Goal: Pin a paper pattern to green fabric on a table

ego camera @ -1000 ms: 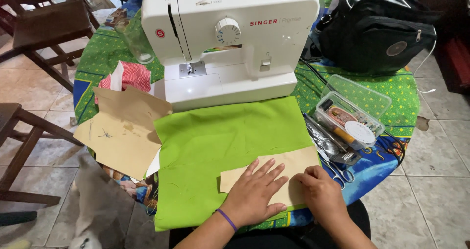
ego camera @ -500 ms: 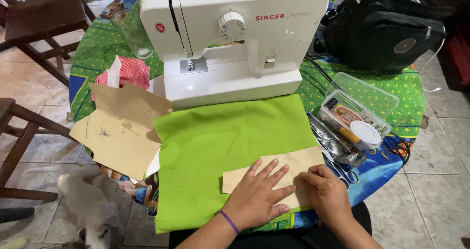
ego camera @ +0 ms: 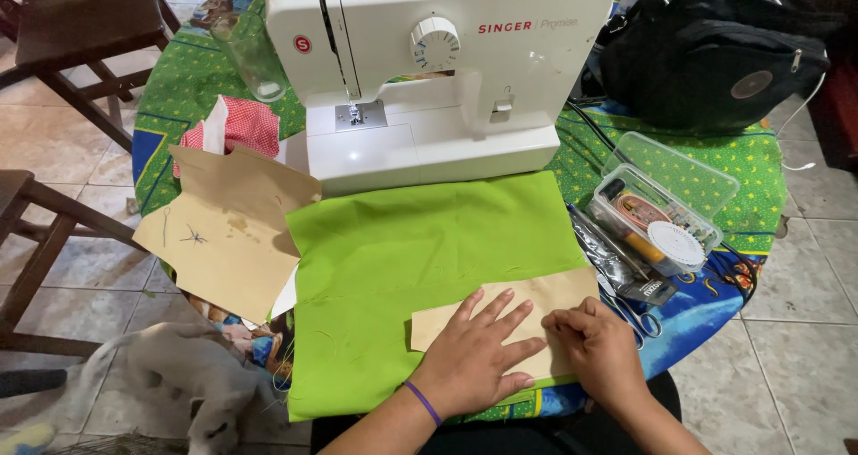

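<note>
A bright green cloth (ego camera: 420,249) lies spread on the table in front of a white sewing machine (ego camera: 429,71). On its near right corner rests a brown paper pattern piece (ego camera: 536,296). My left hand (ego camera: 478,352), a purple band on its wrist, lies flat with fingers spread on that paper. My right hand (ego camera: 601,348) rests beside it on the paper's right part, fingers curled with the tips pinched against the paper. Whether something small sits between those fingertips cannot be seen.
A larger brown paper piece (ego camera: 228,227) lies left of the cloth, with red checked fabric (ego camera: 241,126) behind it. A clear sewing kit box (ego camera: 657,218), scissors (ego camera: 630,316) and a black bag (ego camera: 715,53) sit to the right. Wooden chairs (ego camera: 54,223) and a light-coloured dog (ego camera: 192,379) are on the left.
Both hands stay on the brown paper piece. The dog has come into view on the floor at the lower left.
</note>
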